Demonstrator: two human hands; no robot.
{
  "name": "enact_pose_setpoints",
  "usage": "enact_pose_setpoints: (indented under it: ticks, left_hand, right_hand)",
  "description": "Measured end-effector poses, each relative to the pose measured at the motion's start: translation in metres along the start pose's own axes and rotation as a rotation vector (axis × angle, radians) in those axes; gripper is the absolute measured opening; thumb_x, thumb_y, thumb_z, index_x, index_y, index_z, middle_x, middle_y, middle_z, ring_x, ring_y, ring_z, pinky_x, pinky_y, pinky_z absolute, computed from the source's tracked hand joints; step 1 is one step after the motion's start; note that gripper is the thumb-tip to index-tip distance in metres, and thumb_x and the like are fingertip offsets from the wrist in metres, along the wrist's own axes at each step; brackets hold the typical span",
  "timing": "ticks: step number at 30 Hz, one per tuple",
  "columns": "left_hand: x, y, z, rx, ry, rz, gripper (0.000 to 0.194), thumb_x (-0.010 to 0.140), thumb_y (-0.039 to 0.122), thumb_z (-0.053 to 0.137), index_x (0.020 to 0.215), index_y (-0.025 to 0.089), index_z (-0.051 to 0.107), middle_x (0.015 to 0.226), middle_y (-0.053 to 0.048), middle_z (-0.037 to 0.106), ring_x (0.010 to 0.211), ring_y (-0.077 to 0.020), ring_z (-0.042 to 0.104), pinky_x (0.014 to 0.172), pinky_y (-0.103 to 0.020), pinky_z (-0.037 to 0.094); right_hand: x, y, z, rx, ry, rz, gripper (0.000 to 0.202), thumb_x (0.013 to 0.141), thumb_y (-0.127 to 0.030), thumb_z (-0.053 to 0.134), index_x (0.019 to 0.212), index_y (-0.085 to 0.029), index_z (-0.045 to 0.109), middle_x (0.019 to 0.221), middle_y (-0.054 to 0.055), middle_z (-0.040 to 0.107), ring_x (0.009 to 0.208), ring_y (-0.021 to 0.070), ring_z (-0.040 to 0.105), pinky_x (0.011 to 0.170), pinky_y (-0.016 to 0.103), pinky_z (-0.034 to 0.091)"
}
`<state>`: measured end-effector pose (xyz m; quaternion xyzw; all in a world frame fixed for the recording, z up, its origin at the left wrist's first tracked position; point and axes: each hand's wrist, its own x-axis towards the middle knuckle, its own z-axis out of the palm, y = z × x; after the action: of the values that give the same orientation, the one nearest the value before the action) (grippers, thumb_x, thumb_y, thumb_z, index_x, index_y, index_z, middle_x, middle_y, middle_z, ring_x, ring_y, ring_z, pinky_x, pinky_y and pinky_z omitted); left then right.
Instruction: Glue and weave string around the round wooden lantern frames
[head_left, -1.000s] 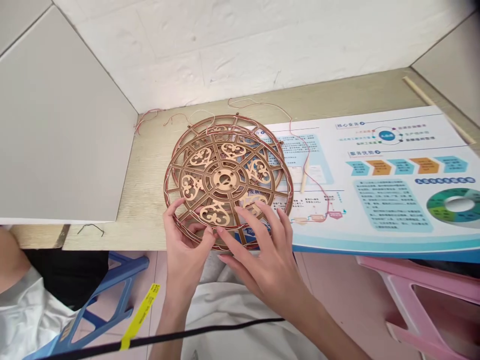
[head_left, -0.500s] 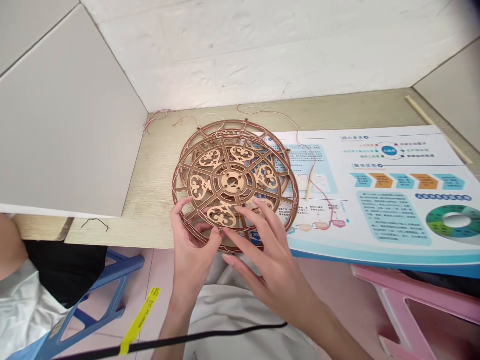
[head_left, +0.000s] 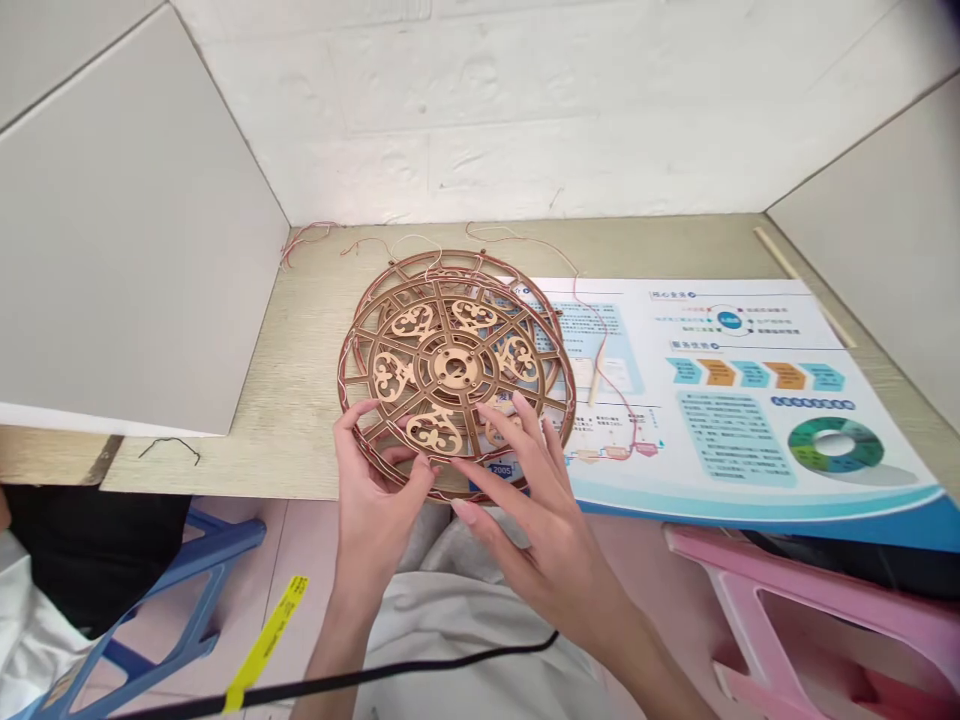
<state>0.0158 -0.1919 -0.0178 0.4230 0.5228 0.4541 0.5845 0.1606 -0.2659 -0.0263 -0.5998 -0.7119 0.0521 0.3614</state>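
A round wooden wheel (head_left: 456, 370) with scroll cutouts lies tilted over a second similar wooden wheel (head_left: 420, 262), partly hidden beneath it. Red and white thread runs along their rims. My left hand (head_left: 379, 490) grips the near-left rim of the upper wheel, thumb on top and some fingers hidden underneath. At the near-right edge, my right hand (head_left: 532, 510) has its fingers spread. Its index fingertip touches or nearly touches the rim by my left thumb, while other fingers reach over the spokes. Whether a thread end sits between the fingertips is too small to tell.
A printed sheet (head_left: 750, 420) covers the table's right part, with a short wooden stick (head_left: 596, 380) and red thread (head_left: 604, 345) on it. A longer stick (head_left: 802, 285) lies farther right. Grey panels (head_left: 135, 240) and a wall border the table. A black cable (head_left: 405, 672) crosses below.
The camera view has shifted slightly, so the sheet and wheels appear farther left. My hands keep nearly the same pose at the rim; the right thumb and fingers moved a little.
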Motion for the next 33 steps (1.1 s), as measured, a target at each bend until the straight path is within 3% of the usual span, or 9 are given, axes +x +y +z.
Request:
enact_pose_setpoints:
  ticks: [5,13,19,33]
  left_hand:
    - [0.001,-0.002,0.000,0.016,0.009,0.026,0.069,0.067,0.025,0.081,0.124,0.028,0.043,0.108,-0.003,0.067,0.074,-0.0136,0.071,0.066,-0.027,0.063]
    - [0.004,-0.001,0.000,0.021,0.029,0.006,0.070,0.065,0.027,0.083,0.123,0.027,0.043,0.108,-0.004,0.067,0.073,-0.0141,0.070,0.067,-0.030,0.065]
    - [0.003,-0.001,0.001,0.021,0.040,0.009,0.070,0.064,0.026,0.083,0.122,0.027,0.043,0.111,-0.005,0.067,0.073,-0.0130,0.070,0.066,-0.029,0.065]
    - [0.002,-0.004,-0.001,0.029,0.047,0.032,0.070,0.064,0.025,0.082,0.123,0.026,0.044,0.109,-0.004,0.066,0.071,-0.0134,0.071,0.063,-0.028,0.064]
  right_hand:
    - [-0.005,0.002,-0.003,-0.068,0.024,0.001,0.023,0.103,-0.026,0.055,0.119,-0.017,0.069,0.154,0.021,0.049,0.156,0.0376,0.027,0.118,0.069,0.035]
    - [-0.016,0.011,-0.005,-0.162,0.130,-0.034,0.037,0.097,-0.018,0.063,0.133,-0.014,0.062,0.146,0.024,0.056,0.153,0.0406,0.033,0.116,0.066,0.037]
    - [-0.025,0.020,-0.003,-0.245,-0.030,-0.048,0.046,0.099,-0.028,0.061,0.144,-0.022,0.057,0.160,0.023,0.040,0.157,0.0454,0.017,0.115,0.072,0.032]
    - [-0.017,0.020,-0.005,-0.078,0.035,-0.091,0.031,0.100,-0.028,0.060,0.128,-0.016,0.063,0.150,0.025,0.048,0.154,0.0435,0.026,0.115,0.070,0.034]
